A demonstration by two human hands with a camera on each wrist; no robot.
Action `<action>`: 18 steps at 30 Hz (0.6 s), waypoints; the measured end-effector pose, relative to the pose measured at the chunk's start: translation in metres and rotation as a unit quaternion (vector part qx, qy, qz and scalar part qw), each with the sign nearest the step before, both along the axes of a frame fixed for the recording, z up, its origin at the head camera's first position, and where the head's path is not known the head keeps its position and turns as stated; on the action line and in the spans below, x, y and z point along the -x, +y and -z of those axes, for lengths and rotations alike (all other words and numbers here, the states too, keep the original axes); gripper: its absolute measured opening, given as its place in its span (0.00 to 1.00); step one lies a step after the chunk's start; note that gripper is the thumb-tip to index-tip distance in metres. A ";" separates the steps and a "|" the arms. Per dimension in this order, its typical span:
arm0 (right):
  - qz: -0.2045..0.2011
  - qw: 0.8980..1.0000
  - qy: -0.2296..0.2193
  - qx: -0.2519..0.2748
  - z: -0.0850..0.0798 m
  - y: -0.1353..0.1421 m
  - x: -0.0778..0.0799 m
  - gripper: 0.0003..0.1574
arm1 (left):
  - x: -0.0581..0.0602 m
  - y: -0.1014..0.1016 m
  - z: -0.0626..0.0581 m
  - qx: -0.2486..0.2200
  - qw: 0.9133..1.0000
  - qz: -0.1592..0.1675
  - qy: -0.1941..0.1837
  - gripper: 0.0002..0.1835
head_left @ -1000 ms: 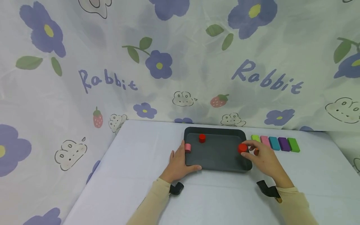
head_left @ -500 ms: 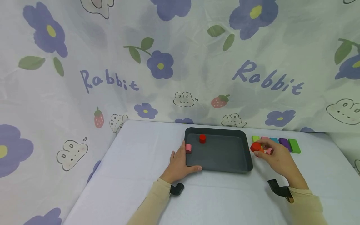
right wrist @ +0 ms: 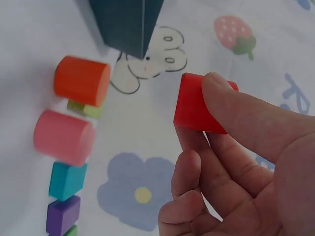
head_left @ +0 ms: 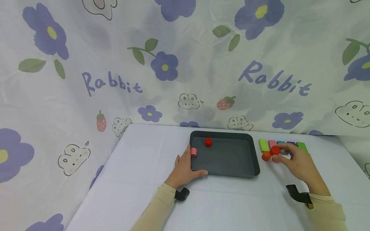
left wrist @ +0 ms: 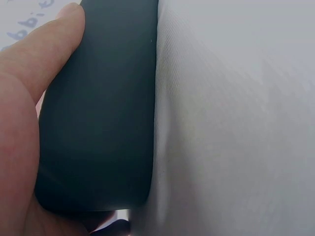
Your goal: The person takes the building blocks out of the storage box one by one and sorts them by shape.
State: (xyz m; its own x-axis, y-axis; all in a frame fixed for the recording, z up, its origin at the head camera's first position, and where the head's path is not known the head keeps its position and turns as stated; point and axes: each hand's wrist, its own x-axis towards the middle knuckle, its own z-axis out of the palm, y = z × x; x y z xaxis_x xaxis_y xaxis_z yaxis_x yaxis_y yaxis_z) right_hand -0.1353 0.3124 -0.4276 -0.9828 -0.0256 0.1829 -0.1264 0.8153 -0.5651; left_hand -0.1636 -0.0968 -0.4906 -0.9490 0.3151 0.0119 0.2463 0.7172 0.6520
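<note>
My right hand [head_left: 300, 163] pinches a red cylinder block [head_left: 275, 150] between thumb and fingers, to the right of the dark grey tray [head_left: 225, 161]. Beside and below it stand an orange cylinder block [head_left: 266, 156] and a pink cylinder block [head_left: 276, 159]; the right wrist view shows the held block raised apart from both. My left hand [head_left: 182, 170] rests at the tray's near left corner, fingers along the left side and thumb [left wrist: 64, 29] across the front wall. Inside the tray are another red cylinder [head_left: 208, 142] and, by the left wall, another pink cylinder [head_left: 193, 152].
Behind the right hand lies a row of flat rectangular blocks: lime [head_left: 263, 146], pink [head_left: 272, 143], teal [head_left: 280, 143], purple and green [head_left: 302, 147], partly covered by the hand. A patterned cloth backdrop [head_left: 202, 70] rises right behind the white table [head_left: 225, 205].
My right hand has carried the red cylinder block from over the tray's right edge out to the right, above the orange and pink cylinders. The left hand and tray stay in place.
</note>
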 end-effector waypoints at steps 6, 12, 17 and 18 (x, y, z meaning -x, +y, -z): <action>0.026 1.000 -0.001 -0.004 0.007 0.008 -0.003 0.31 | 0.000 -0.001 0.002 0.001 1.000 0.002 0.004 0.70; 0.043 0.999 -0.002 -0.013 0.011 0.014 -0.006 0.31 | 0.000 -0.001 0.004 0.001 1.000 0.002 0.006 0.70; 0.054 0.998 -0.008 -0.020 0.014 0.018 -0.007 0.31 | 0.000 -0.001 0.006 0.005 1.000 0.002 0.008 0.70; 0.057 0.998 -0.009 -0.021 0.014 0.018 -0.007 0.31 | 0.000 -0.001 0.006 0.004 1.000 0.003 0.010 0.70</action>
